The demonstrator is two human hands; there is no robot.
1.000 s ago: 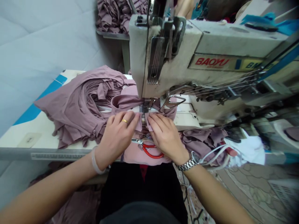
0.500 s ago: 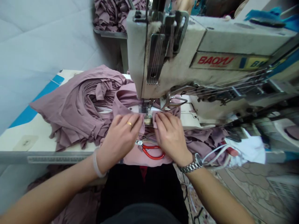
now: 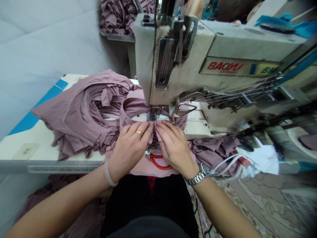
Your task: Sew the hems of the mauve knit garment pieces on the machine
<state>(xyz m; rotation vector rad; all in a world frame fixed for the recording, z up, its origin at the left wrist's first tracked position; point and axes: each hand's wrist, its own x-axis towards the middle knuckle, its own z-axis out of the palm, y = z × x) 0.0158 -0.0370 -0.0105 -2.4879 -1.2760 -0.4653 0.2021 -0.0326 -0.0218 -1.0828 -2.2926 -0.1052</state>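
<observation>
Two hands: side by side just in front of the needle area, fingertips nearly meeting.
Left hand [image 3: 133, 142]: fingers bent and close together, holding the near edge of the mauve fabric [image 3: 125, 114]; thumb hidden; gold ring [image 3: 139, 132] on one finger.
Right hand [image 3: 177, 145]: fingers likewise together, holding the same fabric's edge; thumb hidden; metal watch [image 3: 197, 178] at the wrist, its dial unreadable.
Mauve fabric: runs from under both hands, looping around beside the presser foot [image 3: 154, 115].
Scissors [image 3: 160, 162]: red handles below the hands, lying on pink cloth [image 3: 143, 169].
Sewing machine [image 3: 183, 82]: pale body; nameplate [image 3: 224, 66] reads "BAOYU" in red, smaller line beneath illegible.
Yellow label [image 3: 268, 69]: begins "BM"; the rest is blurred and crossed.
Ruler strip [image 3: 63, 169]: along the table's front edge, markings too small to read.
Fabric pile [image 3: 81, 114]: mauve layers, left on the table [image 3: 47, 145].
White cloth [image 3: 266, 158]: far right.
</observation>
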